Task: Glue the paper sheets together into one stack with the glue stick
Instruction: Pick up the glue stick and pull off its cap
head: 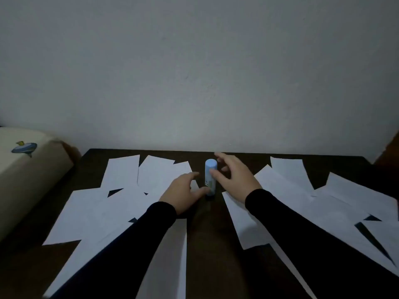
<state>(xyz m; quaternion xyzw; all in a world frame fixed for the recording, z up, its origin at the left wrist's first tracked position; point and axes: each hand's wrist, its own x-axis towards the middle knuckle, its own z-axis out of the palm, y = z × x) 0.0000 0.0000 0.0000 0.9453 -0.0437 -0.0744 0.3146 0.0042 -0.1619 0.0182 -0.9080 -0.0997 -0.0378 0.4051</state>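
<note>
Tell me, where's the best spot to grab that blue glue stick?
Grip the glue stick round the middle of its tube, coming from the right side with the right hand. It stands upright on the bare table between the paper sheets, so its round sides are free; the left hand already touches its base.

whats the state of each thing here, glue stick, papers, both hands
glue stick: upright on the dark table, cap on
paper sheets left: loose, spread flat, overlapping, not stacked
paper sheets right: loose, spread flat, overlapping, not stacked
left hand: fingers relaxed, thumb at the stick's base, not gripping
right hand: fingers spread beside the stick's upper part, not closed on it
</note>
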